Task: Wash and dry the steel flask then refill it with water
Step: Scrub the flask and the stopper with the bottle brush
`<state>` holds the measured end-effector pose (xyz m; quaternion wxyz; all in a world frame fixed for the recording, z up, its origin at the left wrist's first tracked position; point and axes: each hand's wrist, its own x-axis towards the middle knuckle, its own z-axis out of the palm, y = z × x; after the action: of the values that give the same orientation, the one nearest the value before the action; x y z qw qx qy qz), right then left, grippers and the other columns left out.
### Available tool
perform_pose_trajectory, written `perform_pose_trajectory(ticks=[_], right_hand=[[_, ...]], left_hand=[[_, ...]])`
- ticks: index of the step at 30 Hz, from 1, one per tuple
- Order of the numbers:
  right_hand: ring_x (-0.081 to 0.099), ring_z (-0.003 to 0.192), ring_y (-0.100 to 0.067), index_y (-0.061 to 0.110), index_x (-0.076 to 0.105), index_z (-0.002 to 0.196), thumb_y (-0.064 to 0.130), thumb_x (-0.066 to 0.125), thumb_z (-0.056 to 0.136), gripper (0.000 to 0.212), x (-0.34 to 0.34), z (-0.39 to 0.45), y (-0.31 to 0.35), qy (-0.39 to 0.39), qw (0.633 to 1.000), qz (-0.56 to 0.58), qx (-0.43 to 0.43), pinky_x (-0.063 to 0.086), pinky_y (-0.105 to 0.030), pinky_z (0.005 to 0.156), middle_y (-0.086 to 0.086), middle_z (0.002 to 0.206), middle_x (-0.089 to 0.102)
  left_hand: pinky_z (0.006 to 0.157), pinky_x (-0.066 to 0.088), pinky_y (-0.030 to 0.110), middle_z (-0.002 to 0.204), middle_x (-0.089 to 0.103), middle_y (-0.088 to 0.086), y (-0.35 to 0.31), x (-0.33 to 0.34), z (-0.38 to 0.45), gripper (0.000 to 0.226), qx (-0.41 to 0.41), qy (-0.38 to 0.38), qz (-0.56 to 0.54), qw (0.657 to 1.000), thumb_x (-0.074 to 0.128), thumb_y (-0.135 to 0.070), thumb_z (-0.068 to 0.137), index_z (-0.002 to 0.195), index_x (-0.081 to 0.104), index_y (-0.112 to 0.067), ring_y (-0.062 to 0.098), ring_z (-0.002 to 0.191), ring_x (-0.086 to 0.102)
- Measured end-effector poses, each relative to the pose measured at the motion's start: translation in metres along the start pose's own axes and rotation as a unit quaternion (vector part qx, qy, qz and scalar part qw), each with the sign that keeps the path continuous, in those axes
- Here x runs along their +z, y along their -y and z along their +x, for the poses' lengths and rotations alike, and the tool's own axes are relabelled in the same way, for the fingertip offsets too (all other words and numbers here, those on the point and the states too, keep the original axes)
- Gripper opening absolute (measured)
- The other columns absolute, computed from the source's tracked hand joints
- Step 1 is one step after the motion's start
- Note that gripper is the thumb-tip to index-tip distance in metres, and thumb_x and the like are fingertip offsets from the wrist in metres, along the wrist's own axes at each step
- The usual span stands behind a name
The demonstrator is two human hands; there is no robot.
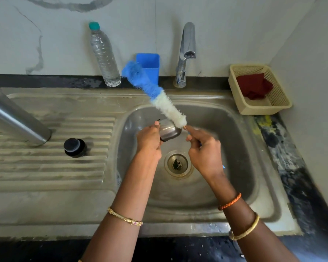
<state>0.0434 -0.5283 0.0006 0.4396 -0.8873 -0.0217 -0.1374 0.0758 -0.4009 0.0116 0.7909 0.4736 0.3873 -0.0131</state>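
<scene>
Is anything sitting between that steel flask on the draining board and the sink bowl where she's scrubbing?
Nothing visible blocks it. The flask stands on the ribbed draining board; its black stopper sits beside it, slightly nearer the sink, just off the direct path.

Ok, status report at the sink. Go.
Left hand grips steel cup over sink. Right hand holds brush by handle. Flask on drainboard, untouched. Tap off.
</scene>
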Motion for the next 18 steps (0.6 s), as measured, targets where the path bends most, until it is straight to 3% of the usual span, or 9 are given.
perform_pose_trajectory(ticks=[2, 3, 5, 6, 10, 14, 18], right_hand=[[0.062, 0.082, -0.013, 0.013, 0.068, 0.116, -0.011, 0.051, 0.083, 0.044, -0.003, 0.009, 0.000, 0.024, 0.999, 0.003, 0.040, 0.045, -0.007, 0.077, -0.007, 0.089, 0.069], [0.063, 0.083, -0.018, 0.014, 0.067, 0.118, -0.010, 0.051, 0.083, 0.045, -0.005, 0.014, 0.001, 0.038, 0.998, -0.005, 0.055, 0.050, -0.017, 0.081, -0.008, 0.090, 0.069], [0.063, 0.081, -0.024, 0.014, 0.067, 0.118, -0.009, 0.049, 0.082, 0.046, -0.008, 0.016, 0.005, 0.056, 0.997, -0.027, 0.044, 0.054, -0.039, 0.080, -0.008, 0.087, 0.068], [0.063, 0.080, -0.026, 0.014, 0.068, 0.117, -0.008, 0.048, 0.081, 0.047, -0.009, 0.013, 0.010, 0.061, 0.997, -0.034, 0.026, 0.054, -0.043, 0.076, -0.007, 0.085, 0.067], [0.061, 0.087, -0.029, 0.021, 0.066, 0.118, 0.001, 0.042, 0.080, 0.050, -0.002, -0.013, 0.032, 0.129, 0.989, -0.078, 0.007, 0.051, -0.038, 0.071, -0.005, 0.090, 0.063], [0.059, 0.095, -0.030, 0.028, 0.058, 0.127, 0.003, 0.045, 0.084, 0.052, 0.002, -0.001, 0.039, 0.115, 0.984, -0.123, 0.058, 0.044, -0.033, 0.071, -0.007, 0.100, 0.064], [0.062, 0.091, -0.029, 0.028, 0.058, 0.128, 0.008, 0.047, 0.089, 0.045, -0.003, 0.025, 0.039, 0.125, 0.977, -0.153, 0.085, 0.053, -0.038, 0.077, -0.009, 0.101, 0.068]], left_hand=[[0.096, 0.051, 0.045, 0.087, 0.063, 0.004, 0.000, -0.002, -0.003, 0.016, 0.025, 0.000, 0.026, 0.999, 0.056, -0.013, 0.096, 0.081, 0.060, -0.015, 0.023, 0.093, 0.061], [0.096, 0.050, 0.045, 0.084, 0.063, 0.004, 0.000, -0.003, -0.004, 0.018, 0.041, 0.001, 0.037, 0.998, 0.057, -0.013, 0.096, 0.078, 0.060, -0.015, 0.022, 0.091, 0.061], [0.089, 0.052, 0.037, 0.078, 0.062, 0.001, 0.000, -0.005, -0.004, 0.023, 0.077, -0.009, 0.057, 0.995, 0.057, -0.012, 0.096, 0.073, 0.058, -0.016, 0.017, 0.082, 0.060], [0.081, 0.051, 0.031, 0.075, 0.060, 0.000, -0.001, -0.006, -0.004, 0.025, 0.096, -0.020, 0.071, 0.993, 0.057, -0.012, 0.096, 0.071, 0.057, -0.016, 0.014, 0.076, 0.058], [0.062, 0.044, 0.021, 0.073, 0.057, 0.006, 0.004, -0.011, 0.004, 0.026, 0.155, -0.028, 0.115, 0.981, 0.052, 0.000, 0.093, 0.070, 0.056, -0.010, 0.021, 0.075, 0.053], [0.066, 0.044, 0.006, 0.090, 0.063, 0.003, 0.007, -0.012, -0.005, 0.010, 0.222, -0.001, 0.156, 0.963, 0.054, -0.004, 0.095, 0.099, 0.064, -0.005, 0.011, 0.082, 0.058], [0.073, 0.043, 0.004, 0.101, 0.065, 0.005, 0.009, -0.021, 0.001, 0.019, 0.270, 0.031, 0.206, 0.940, 0.056, -0.004, 0.095, 0.113, 0.062, -0.002, 0.009, 0.091, 0.060]])
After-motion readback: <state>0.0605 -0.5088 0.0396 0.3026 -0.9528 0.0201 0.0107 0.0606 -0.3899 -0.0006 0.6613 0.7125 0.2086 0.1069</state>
